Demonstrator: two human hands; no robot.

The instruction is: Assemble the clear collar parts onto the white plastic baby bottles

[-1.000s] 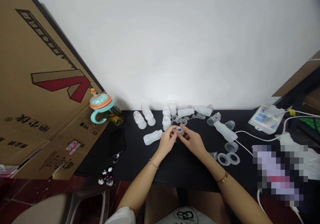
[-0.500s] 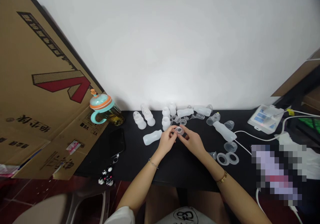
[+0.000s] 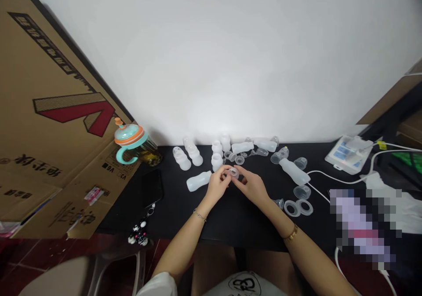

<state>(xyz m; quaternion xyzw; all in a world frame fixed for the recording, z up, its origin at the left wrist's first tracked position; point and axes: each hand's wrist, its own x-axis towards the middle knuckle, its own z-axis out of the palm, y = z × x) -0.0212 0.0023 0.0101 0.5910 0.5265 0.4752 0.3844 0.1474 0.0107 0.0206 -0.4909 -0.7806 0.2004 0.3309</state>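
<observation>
1. White and translucent, the small ring-like piece is just below and right of the frame's centre, raised between both hands over the black table.
2. The left hand pinches its left side with fingertips and thumb; the right hand has its fingertips on the right side. Exactly how firmly each presses, I cannot tell.
3. To handle it well, I'd use light, even pressure from opposite sides, since so soft-looking a rim could buckle. Turning it in small steps, with one hand steadying, would suit it best.
4. The white bottle lying left of the hands is near enough to be nudged, so the left knuckles want care.
5. Both forearms rise from the bottom of the frame and slant inwards, wrists fairly straight, fingers curled, the two hands meeting almost like a tent.
</observation>
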